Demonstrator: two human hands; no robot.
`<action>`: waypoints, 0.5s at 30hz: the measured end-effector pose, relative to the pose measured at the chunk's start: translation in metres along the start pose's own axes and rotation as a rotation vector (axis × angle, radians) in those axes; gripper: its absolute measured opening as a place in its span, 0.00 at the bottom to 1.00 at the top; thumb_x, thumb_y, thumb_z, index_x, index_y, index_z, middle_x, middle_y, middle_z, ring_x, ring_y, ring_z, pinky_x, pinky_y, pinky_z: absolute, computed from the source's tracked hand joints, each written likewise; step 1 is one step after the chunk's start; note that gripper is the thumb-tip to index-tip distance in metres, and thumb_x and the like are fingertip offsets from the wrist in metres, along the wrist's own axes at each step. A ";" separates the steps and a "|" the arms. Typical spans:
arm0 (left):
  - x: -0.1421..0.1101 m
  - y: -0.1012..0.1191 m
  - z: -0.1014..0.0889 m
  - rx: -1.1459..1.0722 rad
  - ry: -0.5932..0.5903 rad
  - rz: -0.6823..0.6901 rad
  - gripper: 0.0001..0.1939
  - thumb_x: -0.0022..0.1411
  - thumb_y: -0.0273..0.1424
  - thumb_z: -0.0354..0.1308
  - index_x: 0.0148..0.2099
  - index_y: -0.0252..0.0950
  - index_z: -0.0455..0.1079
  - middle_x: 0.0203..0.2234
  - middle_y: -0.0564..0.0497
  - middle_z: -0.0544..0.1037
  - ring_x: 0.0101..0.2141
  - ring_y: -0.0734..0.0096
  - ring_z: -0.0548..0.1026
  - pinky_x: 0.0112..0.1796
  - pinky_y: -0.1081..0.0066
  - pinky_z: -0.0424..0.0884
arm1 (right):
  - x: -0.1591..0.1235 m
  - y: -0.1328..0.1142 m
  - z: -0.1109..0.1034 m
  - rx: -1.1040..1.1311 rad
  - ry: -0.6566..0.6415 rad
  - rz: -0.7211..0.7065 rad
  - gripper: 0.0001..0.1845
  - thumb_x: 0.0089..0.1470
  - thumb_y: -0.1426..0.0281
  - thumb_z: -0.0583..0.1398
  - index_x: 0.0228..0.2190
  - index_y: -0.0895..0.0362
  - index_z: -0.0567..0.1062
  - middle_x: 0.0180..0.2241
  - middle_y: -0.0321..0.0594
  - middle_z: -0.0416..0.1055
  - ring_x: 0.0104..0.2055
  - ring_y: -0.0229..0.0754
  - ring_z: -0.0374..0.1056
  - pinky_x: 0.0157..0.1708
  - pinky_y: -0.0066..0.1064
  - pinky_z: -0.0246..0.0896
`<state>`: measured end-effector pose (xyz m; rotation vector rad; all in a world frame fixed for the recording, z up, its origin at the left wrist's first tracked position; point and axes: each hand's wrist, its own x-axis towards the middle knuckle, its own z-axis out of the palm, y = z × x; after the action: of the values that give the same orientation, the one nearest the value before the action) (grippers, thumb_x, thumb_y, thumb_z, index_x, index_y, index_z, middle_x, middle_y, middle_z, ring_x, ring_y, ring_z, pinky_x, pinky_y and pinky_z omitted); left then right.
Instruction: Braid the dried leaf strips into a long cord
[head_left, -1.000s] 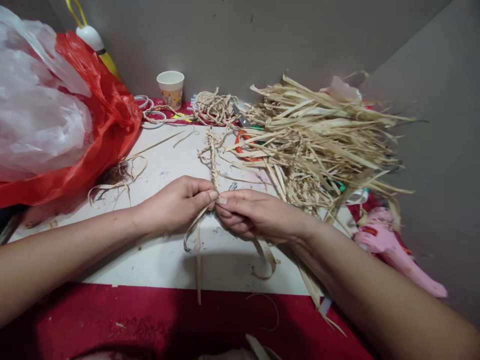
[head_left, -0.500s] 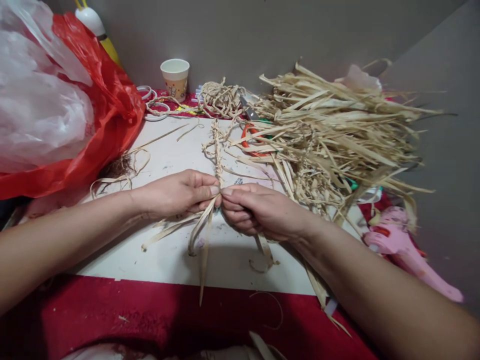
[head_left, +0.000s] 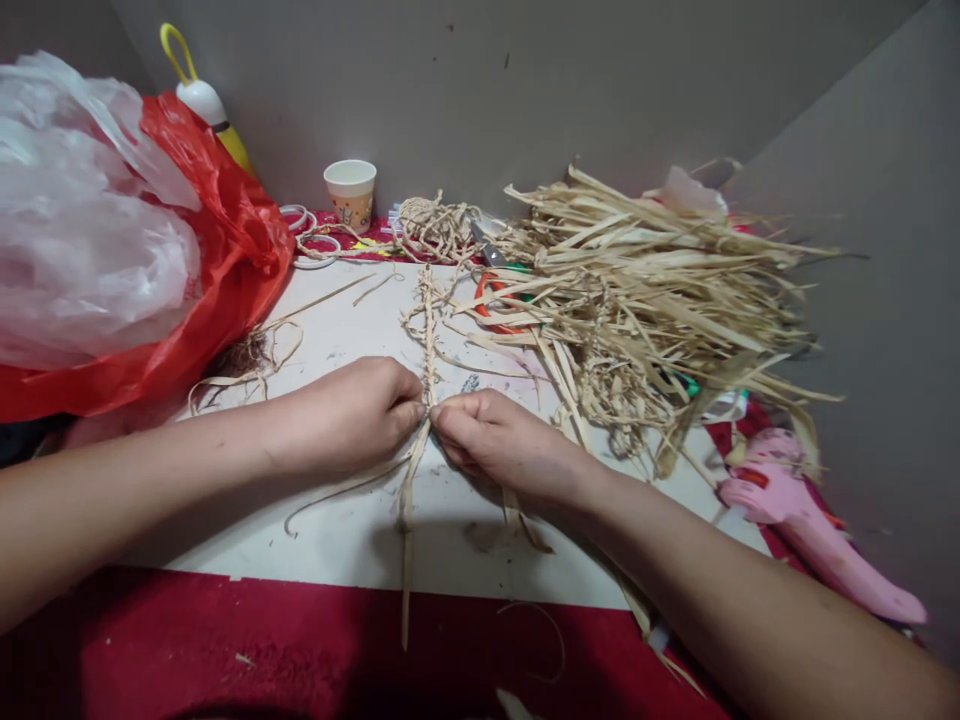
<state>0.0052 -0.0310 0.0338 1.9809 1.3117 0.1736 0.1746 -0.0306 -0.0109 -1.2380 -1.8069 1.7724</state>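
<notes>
Pinching side by side
Left hand (head_left: 367, 410) and right hand (head_left: 502, 438) are curling their fingers (head_left: 406, 384); left forearm (head_left: 150, 485) and right forearm (head_left: 720, 575) are slanting inward.

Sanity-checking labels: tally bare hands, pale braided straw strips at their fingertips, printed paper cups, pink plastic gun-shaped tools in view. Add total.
Bare hands: 2 (left hand, right hand)
Pale braided straw strip: 1
Printed paper cup: 1
Pink plastic gun-shaped tool: 1
Total: 5

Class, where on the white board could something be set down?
Bare: the white board between left hand, braid and thin stem; also between left forearm and its front edge, bar one strand. Crowded: right side, beneath the straw pile.
</notes>
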 end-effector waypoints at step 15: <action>-0.029 0.018 0.050 0.873 0.133 0.214 0.12 0.54 0.18 0.43 0.34 0.30 0.67 0.18 0.48 0.72 0.17 0.63 0.71 0.17 0.71 0.60 | -0.007 -0.001 0.010 0.529 -0.068 0.160 0.17 0.54 0.66 0.52 0.16 0.57 0.57 0.13 0.25 0.44 0.14 0.27 0.36 0.13 0.21 0.32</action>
<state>0.0297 -0.0840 0.0176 2.8829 1.3859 -0.2147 0.1708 -0.0423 -0.0094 -1.1302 -1.1685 2.2088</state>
